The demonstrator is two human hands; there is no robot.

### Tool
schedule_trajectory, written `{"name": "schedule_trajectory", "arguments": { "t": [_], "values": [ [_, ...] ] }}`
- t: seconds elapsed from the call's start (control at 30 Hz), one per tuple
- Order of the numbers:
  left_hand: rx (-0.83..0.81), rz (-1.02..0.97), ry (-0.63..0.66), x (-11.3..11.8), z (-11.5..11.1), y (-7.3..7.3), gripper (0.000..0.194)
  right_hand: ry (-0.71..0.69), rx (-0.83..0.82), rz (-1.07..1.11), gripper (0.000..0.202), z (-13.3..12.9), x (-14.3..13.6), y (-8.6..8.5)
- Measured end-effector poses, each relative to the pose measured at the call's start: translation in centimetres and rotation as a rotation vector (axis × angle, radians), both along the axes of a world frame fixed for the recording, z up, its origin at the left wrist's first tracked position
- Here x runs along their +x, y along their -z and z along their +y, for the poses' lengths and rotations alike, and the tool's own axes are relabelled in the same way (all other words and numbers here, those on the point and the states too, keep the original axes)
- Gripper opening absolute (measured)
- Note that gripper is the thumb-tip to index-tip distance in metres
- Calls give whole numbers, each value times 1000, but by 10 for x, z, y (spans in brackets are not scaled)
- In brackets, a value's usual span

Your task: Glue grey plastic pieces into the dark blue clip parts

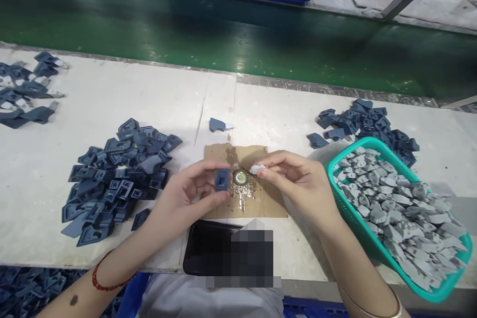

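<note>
Between the thumb and fingers of my left hand (190, 189) is a dark blue plastic part (222, 179), its hollow rectangular opening turned toward me. My right hand (298, 179) pinches a small light grey plastic piece (257, 169), held apart from the blue part. Below and between the hands lies a brown cardboard sheet (270, 203), wet with shiny liquid around a small round dish (240, 177). Just beyond the cardboard rests a blue part with a pale piece (218, 124) sticking out of its right side.
Loose blue parts form a pile (119, 179) left of my hands, with another pile (367, 121) at back right. A teal basket (400, 278) of grey pieces stands at right. A black phone-like object (206, 248) lies near the front edge. Beyond runs a green conveyor belt (149, 35).
</note>
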State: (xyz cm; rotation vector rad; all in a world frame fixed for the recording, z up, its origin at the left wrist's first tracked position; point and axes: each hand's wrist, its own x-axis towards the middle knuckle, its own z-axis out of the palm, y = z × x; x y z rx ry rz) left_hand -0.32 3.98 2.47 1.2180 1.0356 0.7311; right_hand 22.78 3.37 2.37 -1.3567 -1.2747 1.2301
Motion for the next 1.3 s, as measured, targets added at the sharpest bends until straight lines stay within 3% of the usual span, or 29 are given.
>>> {"name": "schedule_trajectory", "arguments": {
  "t": [0.27, 0.5, 0.6, 0.73, 0.83, 1.0, 1.3],
  "values": [
    [45, 52, -46, -1, -10, 11, 41, -179, 169, -301, 8, -2, -4, 5],
    [27, 9, -67, 1, -12, 12, 26, -225, 226, -355, 11, -3, -5, 10],
    [70, 23, -91, 2, -11, 12, 20, -176, 188, -308, 8, -4, -6, 9],
    [182, 91, -152, 0, -7, 12, 19, -2, 18, -74, 8, -3, -4, 6],
    [39, 37, -180, 1, -5, 11, 20, 42, -59, 95, 12, -1, -2, 5],
    [-169, -239, -117, 2, -4, 9, 20, 59, -115, 269, 17, -2, -3, 7],
    [-418, -381, -73, 1, -4, 11, 32, 60, 62, 221, 15, -11, -18, -2]
  ]
}}
